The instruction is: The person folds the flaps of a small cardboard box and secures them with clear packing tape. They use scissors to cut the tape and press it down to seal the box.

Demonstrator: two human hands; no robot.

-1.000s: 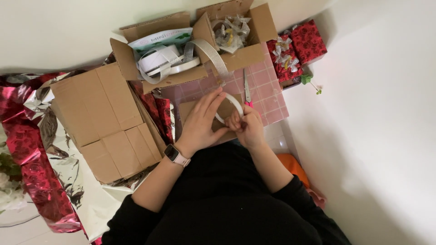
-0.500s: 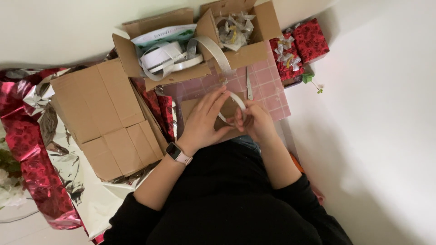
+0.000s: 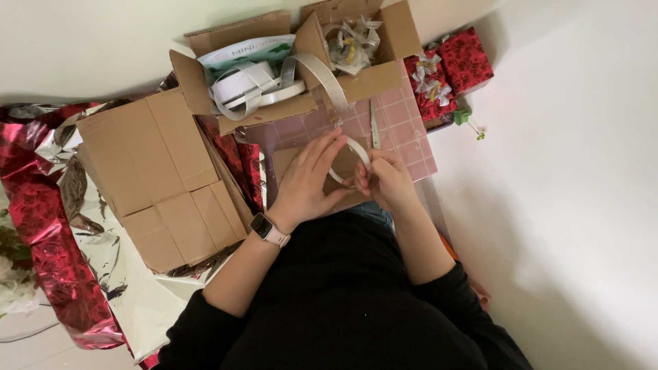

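Both hands are on the tape roll (image 3: pixel 351 159) now, left hand (image 3: pixel 308 181) curled round its near side, right hand (image 3: pixel 385 179) pinching its edge, just below the scissors (image 3: pixel 374 125) on the pink mat (image 3: pixel 404 127).

black sleeves, pink-strapped wristwatch (image 3: pixel 266 229)

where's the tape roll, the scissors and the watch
tape roll (image 3: pixel 361 152): head view, on the white rim at its upper right, between the two hands
scissors (image 3: pixel 374 127): head view, on the blades lying on the pink cutting mat
watch (image 3: pixel 262 225): head view, on the dark face at the left wrist
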